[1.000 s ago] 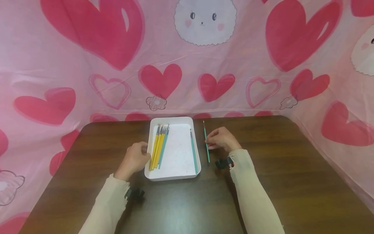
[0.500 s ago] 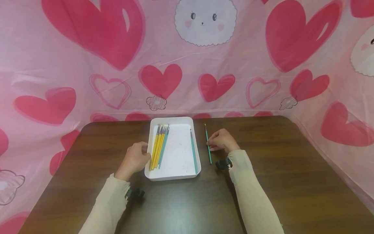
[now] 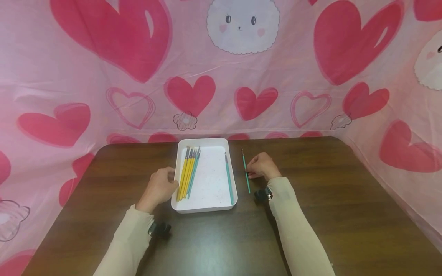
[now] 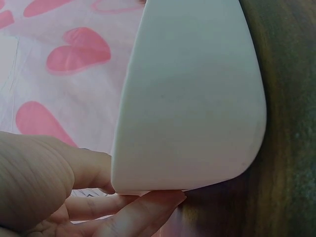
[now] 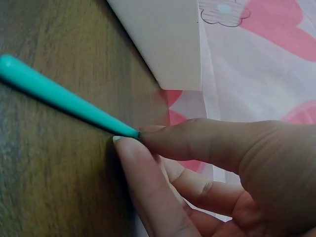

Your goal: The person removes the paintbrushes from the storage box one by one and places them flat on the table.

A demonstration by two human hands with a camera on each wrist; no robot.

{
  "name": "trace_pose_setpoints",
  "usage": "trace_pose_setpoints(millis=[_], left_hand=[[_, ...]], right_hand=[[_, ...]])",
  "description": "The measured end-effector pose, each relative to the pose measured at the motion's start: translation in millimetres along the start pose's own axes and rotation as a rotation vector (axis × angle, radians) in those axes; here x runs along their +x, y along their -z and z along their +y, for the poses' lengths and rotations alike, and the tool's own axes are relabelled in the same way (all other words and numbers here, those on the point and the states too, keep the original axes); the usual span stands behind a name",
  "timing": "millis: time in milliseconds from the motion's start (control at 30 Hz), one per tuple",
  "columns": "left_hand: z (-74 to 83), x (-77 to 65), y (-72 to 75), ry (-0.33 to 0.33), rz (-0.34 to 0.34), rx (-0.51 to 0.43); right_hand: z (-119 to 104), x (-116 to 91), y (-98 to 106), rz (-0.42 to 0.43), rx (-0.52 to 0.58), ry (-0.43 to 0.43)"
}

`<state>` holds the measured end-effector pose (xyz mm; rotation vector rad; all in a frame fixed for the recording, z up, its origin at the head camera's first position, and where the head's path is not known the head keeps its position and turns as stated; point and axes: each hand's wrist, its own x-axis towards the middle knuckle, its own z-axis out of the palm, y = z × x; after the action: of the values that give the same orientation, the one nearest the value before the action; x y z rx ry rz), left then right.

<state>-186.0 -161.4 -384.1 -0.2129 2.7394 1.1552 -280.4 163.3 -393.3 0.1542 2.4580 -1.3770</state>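
Note:
At the left side of a white tray (image 3: 203,210), my left hand (image 3: 159,188) grips the wall. The left wrist view has thumb and fingers on either side of the tray wall (image 4: 187,98). My right hand (image 3: 264,166) pinches a teal paintbrush (image 3: 248,184) between thumb and fingertips, just right of the tray. Its handle (image 5: 64,98) runs close over the table in the right wrist view; whether it touches is unclear. Inside the tray, several yellow paintbrushes (image 3: 186,176) and teal ones (image 3: 195,168) lie along the left side. One more teal paintbrush (image 3: 229,180) lies along the right wall.
Everything stands on a brown wooden table (image 3: 207,245). A pink cloth with hearts (image 3: 255,101) hangs behind its far edge and along both sides. Each wrist carries a small black camera, one of them the right wrist camera (image 3: 262,194).
The right hand has come slightly toward me, and the pinched teal paintbrush has shifted a little right and nearer. The left hand and tray have stayed in place.

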Motion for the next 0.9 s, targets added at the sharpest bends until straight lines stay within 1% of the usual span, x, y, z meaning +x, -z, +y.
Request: trace_pose_setpoints(millis=[167, 367, 533, 700, 900], left_hand=[[0.2, 0.1, -1.8, -0.006, 0.0, 0.001], [0.9, 0.2, -3.7, -0.001, -0.008, -0.001], [2.4, -0.8, -3.3, 0.005, -0.009, -0.011], [1.4, -1.6, -1.9, 0.01, -0.01, -0.008], [0.0, 0.9, -0.4, 0.005, -0.007, -0.006]], right_hand=[[0.1, -2.6, 2.2, 0.004, 0.003, -0.008], [-1.2, -6.3, 7.6, 0.024, -0.021, -0.02], [-5.9, -11.1, 11.4, 0.043, -0.037, -0.003], [-18.9, -21.4, 9.7, 0.067, -0.084, 0.054], [-44.1, -29.0, -4.9, 0.079, -0.133, 0.149]])
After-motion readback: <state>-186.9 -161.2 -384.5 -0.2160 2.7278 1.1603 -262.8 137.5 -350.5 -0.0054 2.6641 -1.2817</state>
